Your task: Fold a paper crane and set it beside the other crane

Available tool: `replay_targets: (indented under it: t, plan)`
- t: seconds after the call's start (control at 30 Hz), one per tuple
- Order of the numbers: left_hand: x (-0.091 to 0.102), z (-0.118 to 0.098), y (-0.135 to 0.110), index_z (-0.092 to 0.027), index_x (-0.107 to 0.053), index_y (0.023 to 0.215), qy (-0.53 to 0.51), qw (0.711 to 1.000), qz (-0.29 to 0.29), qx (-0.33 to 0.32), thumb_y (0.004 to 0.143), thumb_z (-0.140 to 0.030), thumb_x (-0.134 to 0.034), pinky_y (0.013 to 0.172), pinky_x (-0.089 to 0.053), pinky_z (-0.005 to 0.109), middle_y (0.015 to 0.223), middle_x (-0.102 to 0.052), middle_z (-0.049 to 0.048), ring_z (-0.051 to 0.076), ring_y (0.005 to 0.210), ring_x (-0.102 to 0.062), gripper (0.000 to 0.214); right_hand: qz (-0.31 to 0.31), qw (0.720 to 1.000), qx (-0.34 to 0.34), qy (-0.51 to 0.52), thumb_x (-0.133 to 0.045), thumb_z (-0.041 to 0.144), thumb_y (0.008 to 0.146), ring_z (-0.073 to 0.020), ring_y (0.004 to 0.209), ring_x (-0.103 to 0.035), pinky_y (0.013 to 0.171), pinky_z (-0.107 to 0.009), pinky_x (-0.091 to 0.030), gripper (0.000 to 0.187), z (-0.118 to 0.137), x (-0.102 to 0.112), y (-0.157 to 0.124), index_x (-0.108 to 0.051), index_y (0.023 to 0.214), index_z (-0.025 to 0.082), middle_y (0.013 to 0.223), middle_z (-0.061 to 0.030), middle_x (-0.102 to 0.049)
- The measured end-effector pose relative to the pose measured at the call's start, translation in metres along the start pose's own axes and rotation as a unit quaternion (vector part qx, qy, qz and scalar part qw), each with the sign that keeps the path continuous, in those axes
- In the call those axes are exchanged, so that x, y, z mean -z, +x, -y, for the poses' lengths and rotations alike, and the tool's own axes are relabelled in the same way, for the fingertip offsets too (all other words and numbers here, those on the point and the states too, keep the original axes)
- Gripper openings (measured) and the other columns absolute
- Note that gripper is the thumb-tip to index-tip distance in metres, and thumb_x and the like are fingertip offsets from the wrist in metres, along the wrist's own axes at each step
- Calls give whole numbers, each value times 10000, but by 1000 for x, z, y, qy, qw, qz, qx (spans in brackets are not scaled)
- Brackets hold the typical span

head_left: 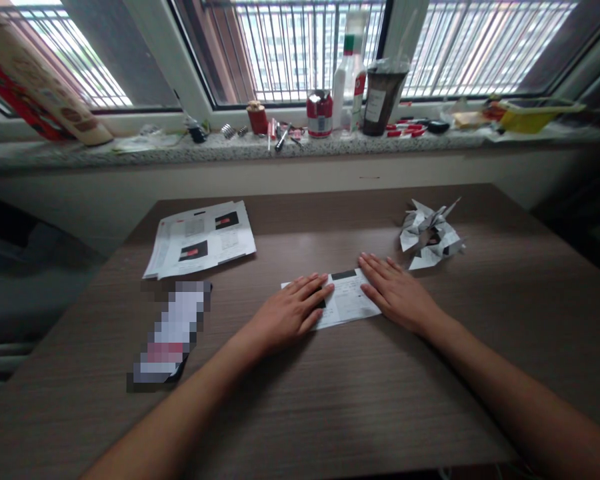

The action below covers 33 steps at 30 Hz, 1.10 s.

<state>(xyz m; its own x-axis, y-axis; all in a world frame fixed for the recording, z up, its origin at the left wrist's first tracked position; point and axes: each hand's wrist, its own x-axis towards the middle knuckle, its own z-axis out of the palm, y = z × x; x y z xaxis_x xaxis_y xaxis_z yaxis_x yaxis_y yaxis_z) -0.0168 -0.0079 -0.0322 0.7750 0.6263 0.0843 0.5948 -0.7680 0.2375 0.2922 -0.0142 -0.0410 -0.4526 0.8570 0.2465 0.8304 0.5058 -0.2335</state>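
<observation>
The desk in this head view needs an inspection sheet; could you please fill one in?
Surface: brown, wood-grained desk.
Things being worked on: printed paper, lying on the desk.
Clutter: paper sheets and pixelated phone-like object at left; folded-paper piece at far right.
Hands: left hand and right hand rest flat on the printed paper.
Cables: possibly a pale one below the near edge; unclear.
Surroundings: speckled windowsill with red-and-silver can and dark cup.

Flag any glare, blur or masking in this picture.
Head view: daylight overexposes the window; pale sheen shows on the tabletop; pixelation masks the phone; text on the printed paper under the left hand and right hand is too soft to read.
</observation>
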Motion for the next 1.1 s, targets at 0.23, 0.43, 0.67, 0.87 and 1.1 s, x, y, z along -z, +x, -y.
replay_targets:
  t: [0.23, 0.43, 0.67, 0.87, 1.1]
  plan:
    - [-2, -5, 5, -230, -310, 1634, 16, 1000, 18, -5, 1036, -304, -489, 1298, -210, 428, 1712, -273, 75, 241, 1590, -232, 628, 42, 997, 67, 25, -348, 465, 1103, -241, 1558, -309, 1275, -459, -309, 650, 31, -7, 13, -161, 1680, 231, 1693, -72, -293]
    - [-3, -8, 5, -204, -247, 1655, 15, 999, 34, 12, 1075, -321, -413, 1312, -159, 413, 1742, -135, 82, 237, 1611, -136, 615, 64, 996, 68, 15, -360, 491, 1095, -235, 1565, -287, 1281, -472, -289, 661, 33, -17, 10, -162, 1678, 248, 1698, -59, -266]
    - [-5, 4, -10, -158, -156, 1676, 9, 998, 19, 53, 1095, -533, -388, 1305, -180, 454, 1731, -126, 144, 288, 1605, -150, 730, 65, 996, 61, 9, -386, 548, 1080, -253, 1563, -294, 1280, -466, -290, 679, 34, -14, 10, -216, 1671, 260, 1700, -59, -263]
    - [-2, 13, -26, -154, -124, 1680, 17, 998, 10, 63, 1109, -470, -369, 1300, -199, 455, 1724, -140, 152, 279, 1597, -189, 698, 52, 996, 67, 14, -407, 537, 1079, -272, 1552, -317, 1274, -484, -304, 702, 33, -17, 9, -146, 1682, 291, 1699, -52, -260]
    - [3, 13, -25, -131, -193, 1668, 23, 996, 28, 81, 1096, -519, -372, 1295, -213, 486, 1716, -162, 163, 300, 1591, -209, 714, 59, 996, 68, 4, -393, 534, 1084, -265, 1556, -298, 1280, -471, -297, 725, 26, -16, 7, -55, 1682, 302, 1706, -43, -227]
